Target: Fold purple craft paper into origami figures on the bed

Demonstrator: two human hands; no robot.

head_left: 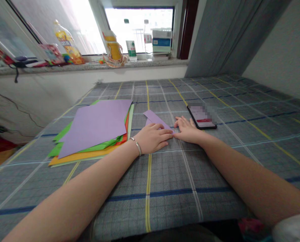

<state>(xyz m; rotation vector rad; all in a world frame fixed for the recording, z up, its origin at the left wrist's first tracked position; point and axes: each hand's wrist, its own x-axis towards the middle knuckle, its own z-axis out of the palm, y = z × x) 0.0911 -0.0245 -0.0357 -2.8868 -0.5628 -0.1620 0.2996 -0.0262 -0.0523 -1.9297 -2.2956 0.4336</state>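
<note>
A folded piece of purple paper (158,119) lies on the checked cloth, its narrow tip pointing right. My left hand (153,137), with a silver bangle at its wrist, rests on the paper's near side, fingers stretched towards the tip and partly covering it. Beside that tip is my right hand (187,129), palm down with fingers apart and the thumb touching the paper's end. To the left sits a stack of coloured sheets (99,124), purple on top, with green, orange and yellow edges showing. A phone (202,117) with its screen lit lies just beyond my right hand.
A grey checked cloth (170,174) covers the surface. Along the windowsill (89,65) stand a yellow drink bottle (68,42), a yellow cup (114,48), a white-and-green tube (131,49), a clear bottle (147,37) and stacked boxes (161,42). A grey curtain (230,33) hangs at the right.
</note>
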